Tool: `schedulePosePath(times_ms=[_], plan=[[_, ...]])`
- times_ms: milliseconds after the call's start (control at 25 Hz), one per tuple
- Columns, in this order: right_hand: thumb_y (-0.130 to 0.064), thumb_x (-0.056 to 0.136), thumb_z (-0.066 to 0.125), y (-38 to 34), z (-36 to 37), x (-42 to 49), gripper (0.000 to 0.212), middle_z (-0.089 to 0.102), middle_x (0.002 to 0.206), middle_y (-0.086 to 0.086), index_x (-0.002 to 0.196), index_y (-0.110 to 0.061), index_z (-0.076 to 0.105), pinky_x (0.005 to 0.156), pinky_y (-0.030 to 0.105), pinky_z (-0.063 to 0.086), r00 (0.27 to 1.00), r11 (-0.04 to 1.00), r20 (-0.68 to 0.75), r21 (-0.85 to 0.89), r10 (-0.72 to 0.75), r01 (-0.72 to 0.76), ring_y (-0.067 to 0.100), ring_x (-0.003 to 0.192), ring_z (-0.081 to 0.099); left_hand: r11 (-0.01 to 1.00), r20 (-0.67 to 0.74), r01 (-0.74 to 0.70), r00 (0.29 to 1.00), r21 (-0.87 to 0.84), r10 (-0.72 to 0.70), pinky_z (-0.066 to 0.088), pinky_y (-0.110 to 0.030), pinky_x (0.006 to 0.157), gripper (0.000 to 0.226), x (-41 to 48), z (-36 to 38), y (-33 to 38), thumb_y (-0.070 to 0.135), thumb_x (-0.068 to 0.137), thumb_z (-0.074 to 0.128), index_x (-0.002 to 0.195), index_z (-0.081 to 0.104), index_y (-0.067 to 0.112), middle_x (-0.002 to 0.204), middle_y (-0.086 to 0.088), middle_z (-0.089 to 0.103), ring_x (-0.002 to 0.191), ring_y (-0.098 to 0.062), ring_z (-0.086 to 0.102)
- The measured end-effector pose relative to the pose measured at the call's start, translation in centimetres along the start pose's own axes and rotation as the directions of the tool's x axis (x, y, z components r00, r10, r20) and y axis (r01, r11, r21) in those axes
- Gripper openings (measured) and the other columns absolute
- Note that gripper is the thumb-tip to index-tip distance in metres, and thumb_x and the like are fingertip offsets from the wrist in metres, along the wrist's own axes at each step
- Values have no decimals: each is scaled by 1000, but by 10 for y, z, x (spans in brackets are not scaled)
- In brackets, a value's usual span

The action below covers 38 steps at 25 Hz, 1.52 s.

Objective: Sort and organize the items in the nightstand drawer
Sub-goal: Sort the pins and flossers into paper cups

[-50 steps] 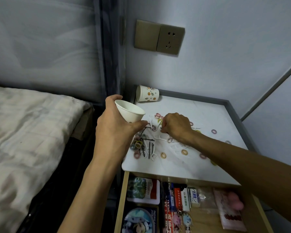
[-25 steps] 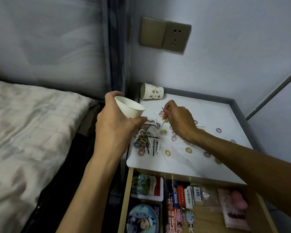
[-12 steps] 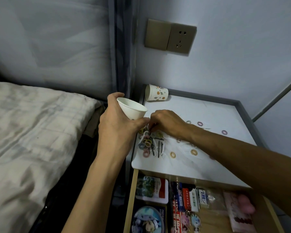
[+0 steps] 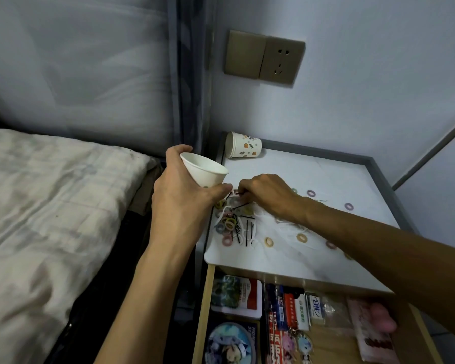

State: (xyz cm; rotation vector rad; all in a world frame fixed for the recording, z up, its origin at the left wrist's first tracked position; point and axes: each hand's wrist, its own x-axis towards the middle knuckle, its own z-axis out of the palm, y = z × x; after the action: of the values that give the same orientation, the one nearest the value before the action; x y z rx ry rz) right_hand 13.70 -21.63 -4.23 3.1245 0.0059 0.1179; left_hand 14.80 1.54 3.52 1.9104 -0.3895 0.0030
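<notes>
While the left hand (image 4: 184, 203) grips a tilted paper cup (image 4: 205, 172), spills threaten.
The right hand (image 4: 265, 193) pinches, seemingly, a hairpin (image 4: 238, 197); a fumble scatters hair ties (image 4: 227, 223) off the counter (image 4: 326, 174).

A bed (image 4: 50, 206) fills the left side of the room, covered by a pale, rumpled sheet with a faint check pattern. Behind it hangs a light, translucent curtain (image 4: 90, 69) with soft folds, and a darker strip of blue-grey fabric (image 4: 189, 74) runs down along the corner where the curtain meets the wall. On the pale wall (image 4: 378, 74) sits a tan plate with a blank switch panel (image 4: 244, 55) on its left half and a power socket (image 4: 283, 61) on its right, the two touching edge to edge. A grey strip (image 4: 431, 151) slants across the wall at the far right.
</notes>
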Motion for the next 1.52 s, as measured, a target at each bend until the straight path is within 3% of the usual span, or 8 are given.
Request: schedulePosePath(times_ms=[280,480,600,920,1120,1280,1360,1520], plan=[[-27,87,70,16,-10,-9,15,75,82,-4,98,-17,69,75,34,51,974,917,1,339,225,-212,14,80,67,1000,13,-3,1000,-7,3,46,-25,75,81,-1,2,2,33,62,89,130,44,26,109,3,61,94,-15,60],[-26,84,74,1,-11,-5,12,72,90,-4,94,-21,77,66,28,41,998,985,-5,161,66,-64,15,86,63,1000,13,-3,1000,-9,3,43,-22,74,82,-1,3,2,34,62,89,130,44,26,109,3,62,95,-15,59],[-26,83,73,-5,-7,-3,13,72,90,-6,96,-25,77,68,31,49,1000,989,25,150,-7,3,15,86,64,1000,10,-5,1000,-6,6,43,-22,73,82,0,3,2,35,62,89,130,45,26,109,3,63,95,-14,60],[-23,92,62,-10,0,-4,11,71,94,0,98,-19,71,80,34,48,999,999,10,0,-34,34,22,89,65,1000,-10,10,1000,-18,-10,51,-32,81,81,0,-1,2,33,61,89,129,45,26,109,2,63,96,-18,61],[-25,91,64,-14,-26,18,9,71,79,-8,94,-20,71,65,21,46,991,943,-31,314,128,-111,7,72,64,1000,-27,6,1000,-22,-7,51,-34,82,81,2,-4,0,34,60,89,128,46,28,109,2,63,97,-19,61],[-13,85,65,-19,-28,31,10,56,57,-8,77,-16,70,53,25,40,995,992,66,108,-73,66,8,55,56,1000,-22,-2,1000,-31,2,50,-31,80,81,2,-3,0,33,60,89,129,46,26,108,3,62,97,-17,60],[-12,83,67,-21,-23,35,11,60,61,-1,72,-15,70,55,31,42,990,991,99,96,-102,93,14,56,56,999,-23,-11,1000,-33,10,48,-29,79,81,3,-4,-1,32,60,89,128,46,25,109,4,62,97,-16,60],[-16,83,71,-25,-16,36,3,67,79,3,79,-16,72,59,30,39,990,990,86,92,-113,105,18,70,59,999,-16,-11,1000,-32,11,47,-26,78,81,3,-7,-4,32,60,89,128,46,25,108,4,61,97,-15,59]])
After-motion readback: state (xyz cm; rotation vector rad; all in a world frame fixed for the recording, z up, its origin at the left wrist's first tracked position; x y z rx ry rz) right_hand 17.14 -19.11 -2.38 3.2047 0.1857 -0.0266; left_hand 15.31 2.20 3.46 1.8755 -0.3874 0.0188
